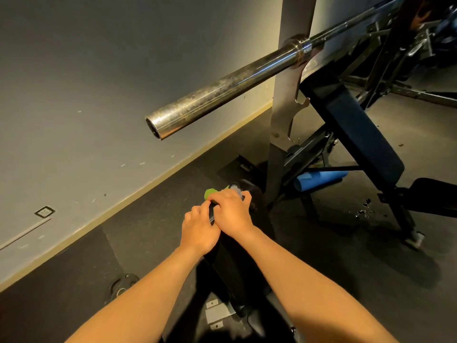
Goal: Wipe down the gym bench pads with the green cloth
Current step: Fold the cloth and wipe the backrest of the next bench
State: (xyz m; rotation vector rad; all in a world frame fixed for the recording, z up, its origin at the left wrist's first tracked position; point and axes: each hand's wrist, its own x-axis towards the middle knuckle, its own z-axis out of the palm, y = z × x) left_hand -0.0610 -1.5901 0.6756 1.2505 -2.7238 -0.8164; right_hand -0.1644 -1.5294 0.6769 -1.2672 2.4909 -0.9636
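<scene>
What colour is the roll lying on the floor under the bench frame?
Blue, with no pattern; the roll shows in the head view.

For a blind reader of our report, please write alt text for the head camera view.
Low in the middle, the right hand holds a green cloth, and the left hand curls close beside it. Above them a steel barbell juts toward the camera, and a black bench pad slopes at right.
</scene>
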